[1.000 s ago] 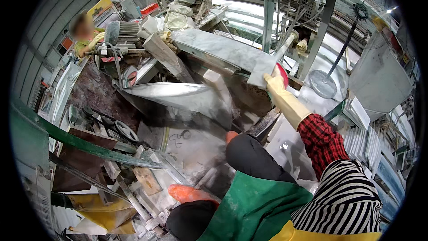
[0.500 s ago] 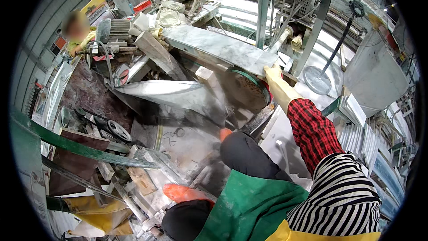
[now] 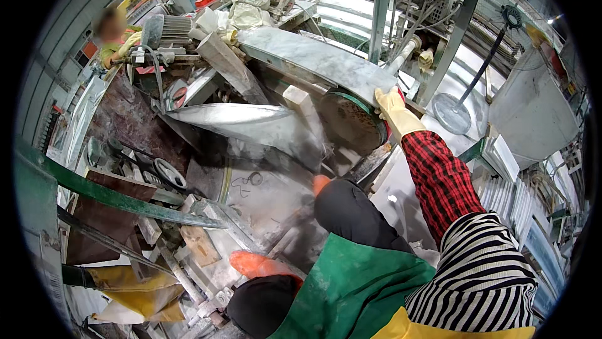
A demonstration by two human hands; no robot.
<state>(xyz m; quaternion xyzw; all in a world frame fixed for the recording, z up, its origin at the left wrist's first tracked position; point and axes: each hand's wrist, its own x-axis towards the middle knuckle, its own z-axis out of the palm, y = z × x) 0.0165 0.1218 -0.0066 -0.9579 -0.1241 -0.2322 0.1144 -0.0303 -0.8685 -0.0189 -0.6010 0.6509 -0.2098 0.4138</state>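
Note:
A long grey-white marble slab [image 3: 313, 57] lies across the machine in front of me, its near right end toward me. My right hand [image 3: 396, 112], in a cream rubber glove, is closed around the edge of that end. Just below the slab, left of the hand, is a large round disc [image 3: 352, 122] with a green rim. Something red shows beside the glove, too little to name. My left hand is out of view.
A curved, dusty sheet [image 3: 241, 122] and wooden beams [image 3: 232, 66] lie left of the disc. A green curved bar [image 3: 119, 191] crosses the left side. A round-based stand [image 3: 453, 113] and stacked slabs [image 3: 501, 182] are at right. Another person [image 3: 113, 38] works at far left.
The view has shifted slightly, so most of the scene sits a little to the right. My right hand stays at the slab's end, and the red thing beside it shows more now.

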